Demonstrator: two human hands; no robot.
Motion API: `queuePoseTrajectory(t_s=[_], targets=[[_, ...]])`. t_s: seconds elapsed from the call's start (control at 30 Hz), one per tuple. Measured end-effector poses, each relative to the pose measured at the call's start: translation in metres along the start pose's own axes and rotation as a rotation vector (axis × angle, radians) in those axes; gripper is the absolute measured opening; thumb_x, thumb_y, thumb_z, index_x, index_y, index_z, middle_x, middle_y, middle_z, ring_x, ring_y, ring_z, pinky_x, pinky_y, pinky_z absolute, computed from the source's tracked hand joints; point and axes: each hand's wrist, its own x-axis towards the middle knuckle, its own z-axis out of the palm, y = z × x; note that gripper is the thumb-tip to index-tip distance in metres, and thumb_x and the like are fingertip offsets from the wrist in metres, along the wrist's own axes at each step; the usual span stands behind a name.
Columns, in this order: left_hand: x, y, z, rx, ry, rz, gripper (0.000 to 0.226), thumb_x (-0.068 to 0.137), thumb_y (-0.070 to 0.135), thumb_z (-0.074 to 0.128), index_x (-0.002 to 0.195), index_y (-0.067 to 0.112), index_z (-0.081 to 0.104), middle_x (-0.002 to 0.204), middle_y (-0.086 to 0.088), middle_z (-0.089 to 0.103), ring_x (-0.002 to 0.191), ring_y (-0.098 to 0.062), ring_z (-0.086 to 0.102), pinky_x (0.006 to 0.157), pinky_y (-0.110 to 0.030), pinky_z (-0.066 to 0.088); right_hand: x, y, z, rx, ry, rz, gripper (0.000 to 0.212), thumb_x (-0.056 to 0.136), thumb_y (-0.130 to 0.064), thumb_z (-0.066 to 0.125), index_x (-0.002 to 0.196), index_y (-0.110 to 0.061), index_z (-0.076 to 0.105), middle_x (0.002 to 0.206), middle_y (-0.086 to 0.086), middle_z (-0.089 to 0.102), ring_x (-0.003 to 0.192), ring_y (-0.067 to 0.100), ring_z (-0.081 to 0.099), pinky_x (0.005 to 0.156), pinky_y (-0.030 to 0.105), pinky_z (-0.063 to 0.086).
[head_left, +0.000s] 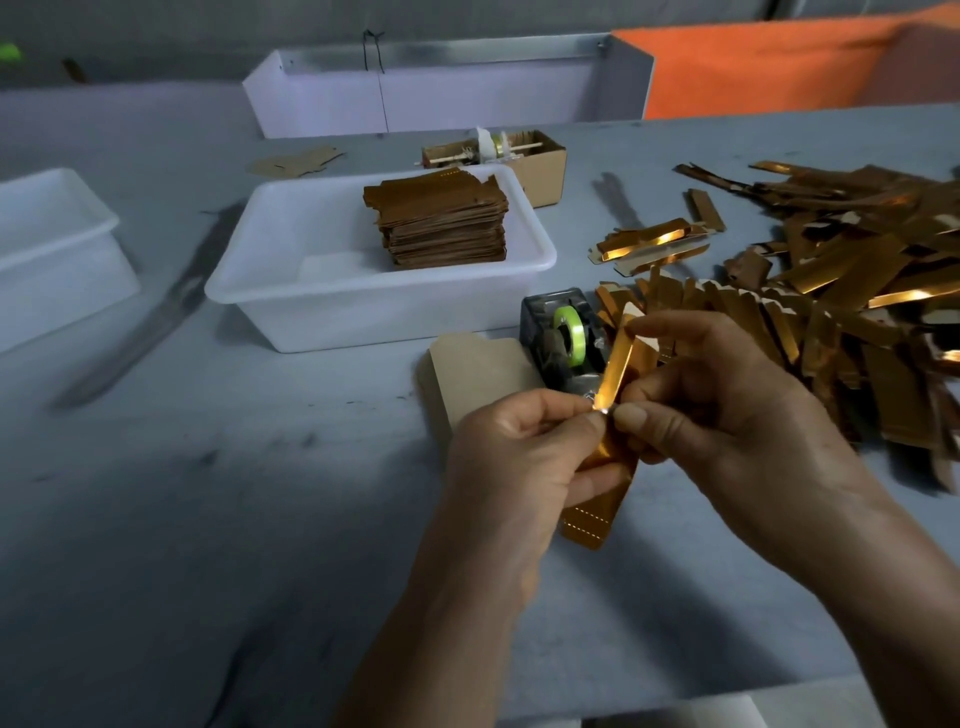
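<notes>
A folded gold-foil card piece (615, 371) is held above the grey table between both hands. My left hand (524, 457) pinches its lower part, with the perforated end (589, 519) hanging out below the palm. My right hand (711, 395) pinches the strip near the same spot with the thumb, and its fingertips hold the upper end. Just behind the hands stands a black tape dispenser (558, 338) with a green roll (571, 332).
A white tub (291, 291) holds a stack of brown-gold cards (441, 223). A heap of gold card pieces (831, 291) covers the right side. A plain card blank (472, 384) lies by the dispenser. Another white tub (47, 244) sits left; a cardboard box (540, 166) behind.
</notes>
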Motion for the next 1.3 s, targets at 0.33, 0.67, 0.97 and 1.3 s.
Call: queuePoseTrajectory(t_s=[0.33,0.67,0.97,1.3], targets=[[-0.004,-0.001,0.002,0.04,-0.009,0.051,0.016,0.091,0.014,0.06,0.09,0.002,0.07,0.084,-0.008,0.075,0.077,-0.019,0.074,0.067,-0.025,0.059,-0.003,0.003,0.006,-0.089,0.061,0.025,0.05,0.078,-0.023,0.067,0.111,-0.041,0.034,0.075,-0.013,0.063,0.081,-0.014,0.057,0.063,0.002,0.046],[-0.011,-0.019,0.023,0.346,0.295,0.419,0.017,0.09,0.021,0.062,0.075,0.022,0.069,0.067,0.007,0.07,0.065,-0.008,0.068,0.064,-0.029,0.059,-0.011,-0.007,0.013,-0.343,0.208,0.006,0.041,0.077,-0.029,0.069,0.097,-0.032,0.032,0.069,-0.02,0.047,0.066,0.004,0.051,0.05,0.01,0.038],[-0.015,-0.019,0.016,0.29,0.418,0.475,0.009,0.085,0.027,0.063,0.078,0.028,0.068,0.073,0.01,0.073,0.069,-0.005,0.07,0.063,-0.024,0.057,-0.007,0.01,0.005,-0.514,0.201,0.088,0.038,0.069,-0.055,0.057,0.088,-0.024,0.045,0.061,-0.013,0.046,0.054,0.001,0.049,0.046,0.017,0.037],[-0.018,-0.016,0.015,0.116,0.243,0.207,0.016,0.09,0.015,0.063,0.077,0.021,0.071,0.077,0.003,0.075,0.075,-0.015,0.074,0.066,-0.024,0.059,-0.012,0.011,0.016,0.359,0.091,0.253,0.033,0.057,-0.042,0.068,0.084,-0.024,0.061,0.079,-0.001,0.061,0.08,0.01,0.062,0.06,0.017,0.05]])
